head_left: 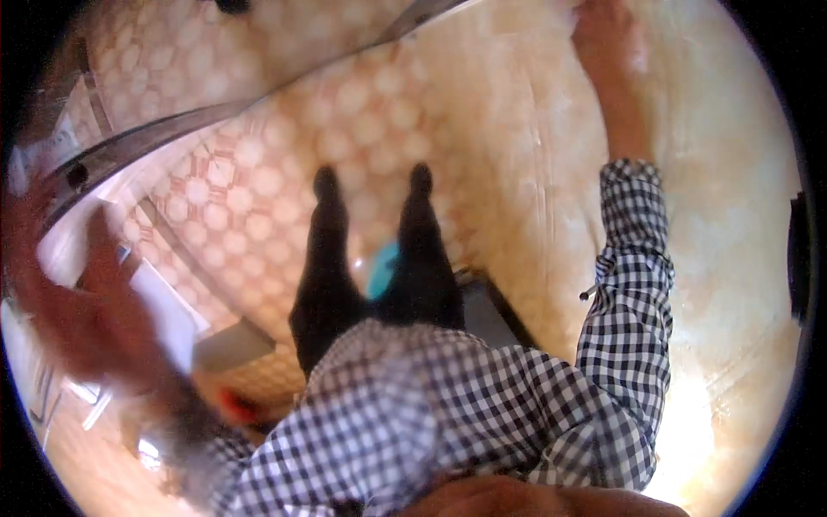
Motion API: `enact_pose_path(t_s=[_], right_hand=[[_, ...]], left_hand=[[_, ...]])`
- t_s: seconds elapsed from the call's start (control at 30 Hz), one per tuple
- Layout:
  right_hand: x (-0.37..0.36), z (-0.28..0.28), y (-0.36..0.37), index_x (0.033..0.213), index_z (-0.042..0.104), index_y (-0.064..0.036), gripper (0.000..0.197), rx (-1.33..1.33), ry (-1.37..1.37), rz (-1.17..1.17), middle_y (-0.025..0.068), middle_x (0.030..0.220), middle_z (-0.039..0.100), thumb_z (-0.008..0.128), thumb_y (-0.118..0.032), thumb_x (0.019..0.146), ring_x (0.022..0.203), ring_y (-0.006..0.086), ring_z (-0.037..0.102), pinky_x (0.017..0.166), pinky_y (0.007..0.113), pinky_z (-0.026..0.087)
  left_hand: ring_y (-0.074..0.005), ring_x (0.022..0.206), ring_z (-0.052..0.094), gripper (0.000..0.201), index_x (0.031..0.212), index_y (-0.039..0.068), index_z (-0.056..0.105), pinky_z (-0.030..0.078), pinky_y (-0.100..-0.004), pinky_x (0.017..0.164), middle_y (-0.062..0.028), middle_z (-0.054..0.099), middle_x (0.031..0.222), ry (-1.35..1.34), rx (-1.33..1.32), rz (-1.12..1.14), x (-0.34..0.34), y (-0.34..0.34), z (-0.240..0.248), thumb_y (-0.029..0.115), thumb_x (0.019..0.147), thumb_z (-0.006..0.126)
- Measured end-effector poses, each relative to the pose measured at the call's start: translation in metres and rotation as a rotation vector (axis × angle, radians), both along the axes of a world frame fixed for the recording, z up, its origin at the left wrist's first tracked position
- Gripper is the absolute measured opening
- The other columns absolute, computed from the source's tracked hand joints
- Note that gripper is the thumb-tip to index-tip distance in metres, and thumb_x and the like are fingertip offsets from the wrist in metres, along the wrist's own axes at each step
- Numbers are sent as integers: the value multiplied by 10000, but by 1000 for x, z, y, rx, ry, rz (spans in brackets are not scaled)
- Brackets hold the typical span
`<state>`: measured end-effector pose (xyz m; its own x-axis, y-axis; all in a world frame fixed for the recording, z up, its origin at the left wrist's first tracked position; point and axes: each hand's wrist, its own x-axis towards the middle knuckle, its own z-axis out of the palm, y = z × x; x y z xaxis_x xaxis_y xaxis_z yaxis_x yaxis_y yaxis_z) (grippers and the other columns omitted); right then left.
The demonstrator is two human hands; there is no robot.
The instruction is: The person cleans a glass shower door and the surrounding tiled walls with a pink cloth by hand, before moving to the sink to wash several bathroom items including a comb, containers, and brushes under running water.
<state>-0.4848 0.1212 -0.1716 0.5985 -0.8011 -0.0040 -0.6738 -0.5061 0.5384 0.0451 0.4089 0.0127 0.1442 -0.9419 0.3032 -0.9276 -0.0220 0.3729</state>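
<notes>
- what's by the left hand (95, 323)?
- a dark curved strip (172, 125), seen between spread thumb and fingers; touching, can't tell.
- and the teal thing (380, 274)?
- half behind a leg (422, 258); container or not, unclear.
- right hand (610, 36)?
- near the beige surface (732, 215), cut off above; finger spread, can't tell.

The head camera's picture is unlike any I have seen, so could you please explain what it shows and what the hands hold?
There is no machine here: a person uses two bare hands. A wide fisheye camera on the head looks down, so straight edges bend. Below it are a black-and-white checked shirt, black-clothed legs and a floor of pinkish patterned tiles. A rounded turquoise object shows between the legs. The left hand is blurred at the left; the right hand reaches the top edge. I cannot tell whether either holds anything.
</notes>
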Motion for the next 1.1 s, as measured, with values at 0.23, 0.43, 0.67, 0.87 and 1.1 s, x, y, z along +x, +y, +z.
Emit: enact_pose_path(t_s=[0.23,0.43,0.67,0.87,1.1], right_hand=[[-30,23,-31,979,568,-35,199,-26,101,9,124,1029,543,530,-112,800,951,263,531,767,376,416],[-52,40,-67,996,571,-44,215,-108,53,18,126,1074,539,529,-124,802,984,269,527,792,380,411],[-90,27,-58,1017,575,-54,233,-143,88,7,128,1125,534,528,-137,804,1023,277,521,821,385,405],[-139,-11,28,1034,579,-63,249,-189,277,142,130,1169,530,528,-149,806,1056,284,517,846,389,400],[-110,39,-48,842,610,-89,136,-49,65,-62,96,902,584,550,-120,724,935,250,536,744,375,430]], left_hand=[[-305,1047,561,246,1083,33,599,435,-378,889,-145,605,1124,349,361,-92,-133,-15,-72,101,847,587],[-368,878,604,230,1036,30,610,489,-390,761,-192,626,1014,487,535,-223,-211,-8,-144,121,829,570],[-381,939,585,264,1065,12,598,463,-407,829,-212,614,1039,591,712,-294,-274,16,-135,146,840,572],[-370,907,589,241,1028,6,597,463,-416,782,-201,616,1032,693,498,-246,-310,6,-68,122,817,585],[-361,994,579,272,1101,15,569,459,-395,848,-200,597,1090,709,620,-242,-292,-7,-65,111,846,569]])
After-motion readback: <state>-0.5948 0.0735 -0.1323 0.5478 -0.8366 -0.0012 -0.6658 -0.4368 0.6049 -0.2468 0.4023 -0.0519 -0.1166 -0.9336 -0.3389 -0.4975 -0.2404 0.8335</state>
